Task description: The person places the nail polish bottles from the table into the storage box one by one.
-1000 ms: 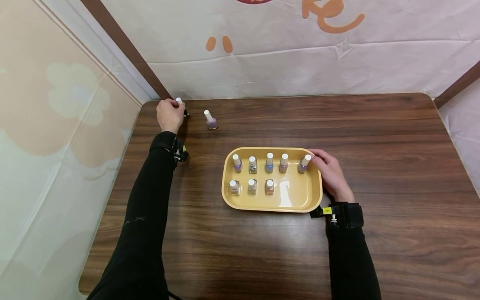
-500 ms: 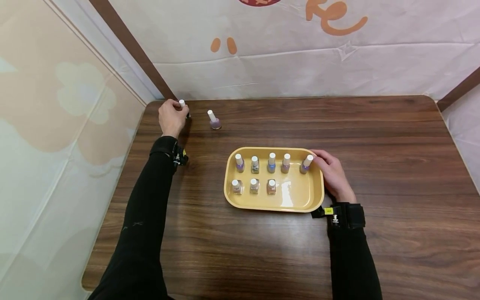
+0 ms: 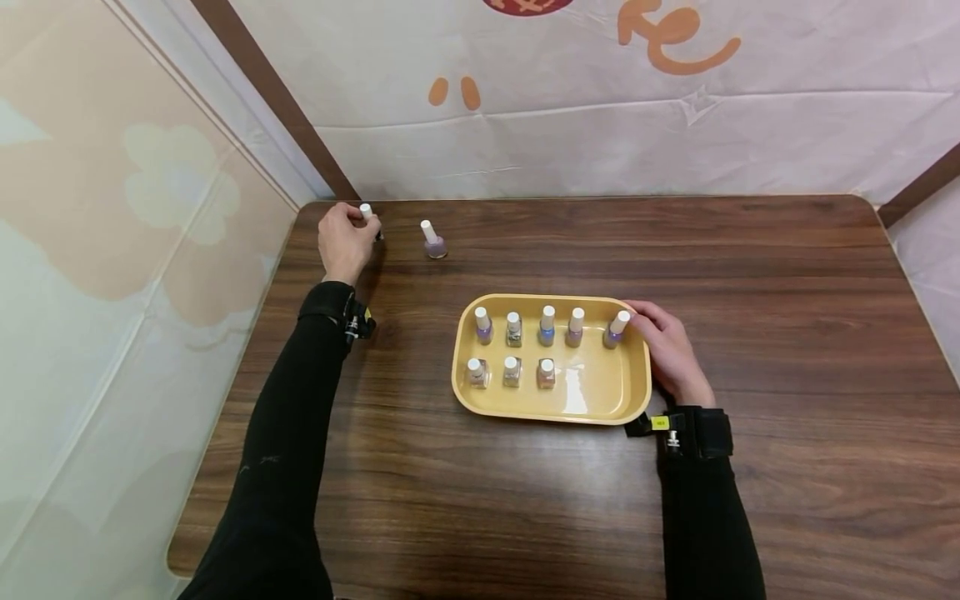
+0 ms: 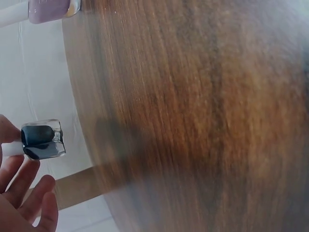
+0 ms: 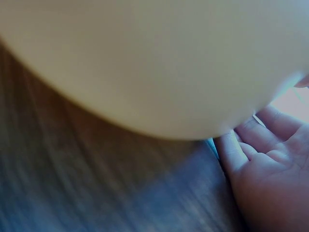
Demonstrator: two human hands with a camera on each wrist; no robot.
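My left hand [image 3: 347, 245] pinches a nail polish bottle [image 4: 43, 139] by its white cap at the table's far left corner. The polish inside is dark, and the other fingers are loosely bent beneath the cap in the left wrist view. A lavender nail polish bottle [image 3: 435, 247] stands just to the right of this hand. My right hand [image 3: 671, 354] grips the right end of a yellow tray [image 3: 600, 404], thumb at the rim and fingertips against the outer wall [image 5: 159, 72]. Two rows of white-capped nail polish bottles [image 3: 547, 327] stand inside, the rightmost tilted.
The brown wooden table [image 3: 787, 333] reaches back to a printed white curtain [image 3: 570, 150]. Another pale sheet [image 3: 112, 333] hangs along the left edge. The tray's front right part shows bare yellow floor.
The head view has shifted slightly, so the scene sits a little farther right. My left hand has drawn the dark bottle slightly nearer; the right hand stays at the tray.
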